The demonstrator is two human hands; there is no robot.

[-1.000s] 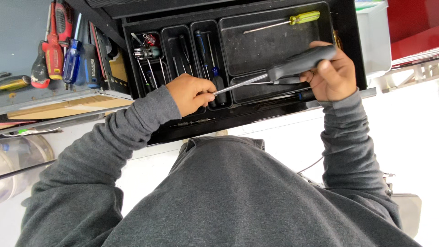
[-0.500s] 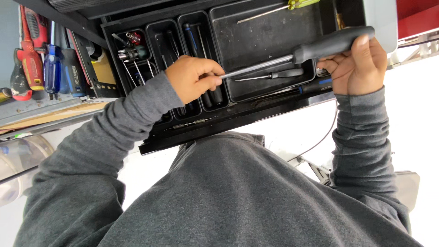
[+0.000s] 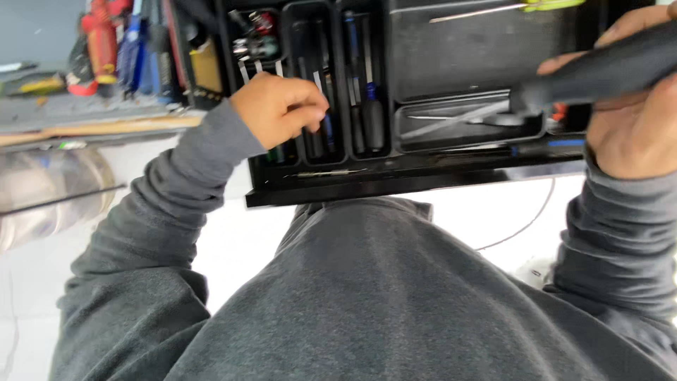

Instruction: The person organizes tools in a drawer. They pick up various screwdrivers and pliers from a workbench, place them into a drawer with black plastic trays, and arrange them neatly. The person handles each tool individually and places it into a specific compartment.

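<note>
Fingers of the left hand (image 3: 278, 109) have let go of the thin metal shaft they pinched 1 second ago and curl loosely over the black tool tray (image 3: 486, 67), while the right hand (image 3: 631, 120) still grips the big grey-handled screwdriver (image 3: 599, 70) at the upper right.

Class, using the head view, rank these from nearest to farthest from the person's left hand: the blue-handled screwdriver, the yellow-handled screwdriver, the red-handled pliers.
From the left hand:
1. Blue-handled screwdriver, just to its right in the tray.
2. Red-handled pliers, upper left on the bench.
3. Yellow-handled screwdriver, top right compartment.
</note>
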